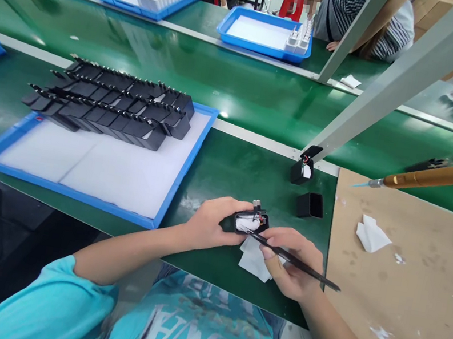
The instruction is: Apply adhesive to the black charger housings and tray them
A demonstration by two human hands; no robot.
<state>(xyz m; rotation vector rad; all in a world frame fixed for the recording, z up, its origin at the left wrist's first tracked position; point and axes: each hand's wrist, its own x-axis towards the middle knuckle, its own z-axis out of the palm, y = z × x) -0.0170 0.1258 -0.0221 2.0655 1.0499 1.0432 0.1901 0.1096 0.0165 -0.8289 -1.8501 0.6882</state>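
Observation:
My left hand is closed around a small black adapter housing with metal prongs at its raised lid. White material and thin wires show inside it. Between the fingers of my right hand are black tweezers, their tips at the white material in the housing. A white paper piece lies on the green bench beneath my hands. Just beyond them stand an empty black case and another black adapter, its lid up and wires showing.
To the left, a blue-rimmed tray bears rows of black adapters. At right lies brown cardboard with white scraps; a brown tool with a blue tip hangs above. Across the divider, blue trays hold white adapters; a person sits there.

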